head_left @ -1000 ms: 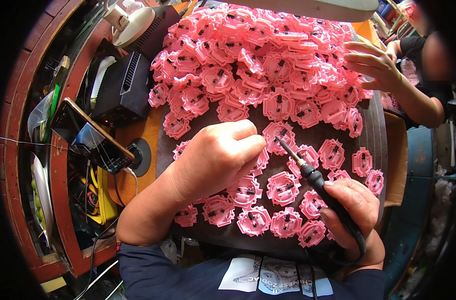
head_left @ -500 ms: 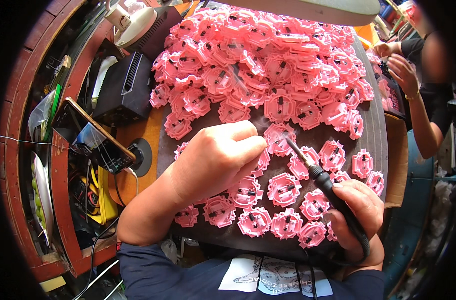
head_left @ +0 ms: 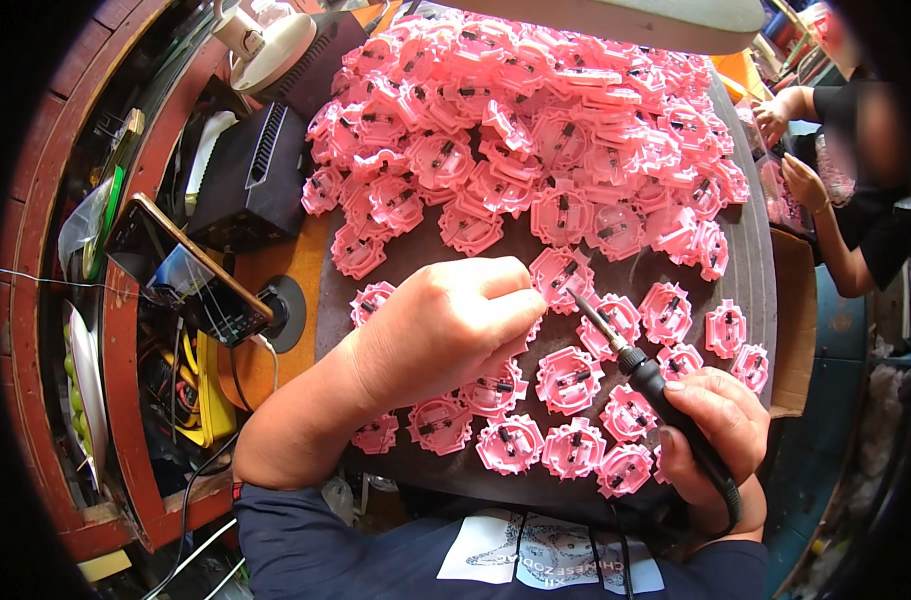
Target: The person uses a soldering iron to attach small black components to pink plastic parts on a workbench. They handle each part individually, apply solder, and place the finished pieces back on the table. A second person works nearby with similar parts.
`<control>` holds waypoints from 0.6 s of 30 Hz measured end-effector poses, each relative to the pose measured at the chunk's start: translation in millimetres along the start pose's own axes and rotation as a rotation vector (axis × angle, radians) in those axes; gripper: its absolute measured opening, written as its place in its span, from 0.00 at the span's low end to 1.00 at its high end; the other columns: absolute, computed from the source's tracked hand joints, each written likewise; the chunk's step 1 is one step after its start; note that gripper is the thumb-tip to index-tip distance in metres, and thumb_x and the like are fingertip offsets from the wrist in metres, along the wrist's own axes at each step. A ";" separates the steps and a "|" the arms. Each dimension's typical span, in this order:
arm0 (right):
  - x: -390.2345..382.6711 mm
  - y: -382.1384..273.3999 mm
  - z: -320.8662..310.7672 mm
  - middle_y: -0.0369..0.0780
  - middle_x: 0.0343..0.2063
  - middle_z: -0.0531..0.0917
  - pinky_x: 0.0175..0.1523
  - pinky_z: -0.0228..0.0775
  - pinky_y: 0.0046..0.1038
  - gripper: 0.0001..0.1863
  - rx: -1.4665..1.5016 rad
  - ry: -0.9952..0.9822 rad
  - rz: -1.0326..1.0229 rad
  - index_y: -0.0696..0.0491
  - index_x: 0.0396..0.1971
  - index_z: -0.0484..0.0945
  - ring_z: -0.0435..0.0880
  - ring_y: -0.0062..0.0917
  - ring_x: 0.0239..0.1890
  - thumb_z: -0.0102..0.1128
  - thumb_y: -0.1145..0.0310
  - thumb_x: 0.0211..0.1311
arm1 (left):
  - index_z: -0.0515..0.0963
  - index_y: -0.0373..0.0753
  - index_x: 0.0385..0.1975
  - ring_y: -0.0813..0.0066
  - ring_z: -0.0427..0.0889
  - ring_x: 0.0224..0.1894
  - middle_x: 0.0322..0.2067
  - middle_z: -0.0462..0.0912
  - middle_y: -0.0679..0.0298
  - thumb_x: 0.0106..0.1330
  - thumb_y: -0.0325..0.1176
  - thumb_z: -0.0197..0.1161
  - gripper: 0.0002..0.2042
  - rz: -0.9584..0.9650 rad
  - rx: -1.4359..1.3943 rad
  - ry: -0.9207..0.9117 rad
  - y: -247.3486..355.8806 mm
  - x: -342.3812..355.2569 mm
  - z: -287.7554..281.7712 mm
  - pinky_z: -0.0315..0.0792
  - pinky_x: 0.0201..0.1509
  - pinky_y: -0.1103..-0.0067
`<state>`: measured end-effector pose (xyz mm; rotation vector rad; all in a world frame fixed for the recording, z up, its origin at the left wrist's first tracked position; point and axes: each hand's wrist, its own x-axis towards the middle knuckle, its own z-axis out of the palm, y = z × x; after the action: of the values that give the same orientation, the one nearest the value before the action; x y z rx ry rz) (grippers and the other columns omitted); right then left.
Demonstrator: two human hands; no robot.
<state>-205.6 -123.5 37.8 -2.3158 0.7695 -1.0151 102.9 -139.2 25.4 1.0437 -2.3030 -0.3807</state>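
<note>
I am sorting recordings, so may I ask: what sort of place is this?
Probably a small assembly workshop: the right hand holds a soldering iron, with a large heap of pink plastic parts beyond it.

Cannot see inside the curled left hand [head_left: 465, 310]; cannot tell the contact of soldering iron [head_left: 651, 382] with pink piece [head_left: 555, 279]
</note>
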 end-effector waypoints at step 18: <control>2.2 3.5 1.7 0.46 0.27 0.85 0.31 0.78 0.35 0.22 0.011 0.008 -0.056 0.62 0.48 0.83 0.86 0.38 0.25 0.72 0.79 0.49 | 0.82 0.32 0.38 0.57 0.86 0.33 0.33 0.83 0.57 0.61 0.20 0.71 0.08 -0.031 -0.020 -0.057 -1.4 1.6 3.1 0.82 0.37 0.68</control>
<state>-204.1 -127.1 35.7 -2.3374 0.7044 -1.0513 101.0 -141.3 22.9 1.0725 -2.3304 -0.4504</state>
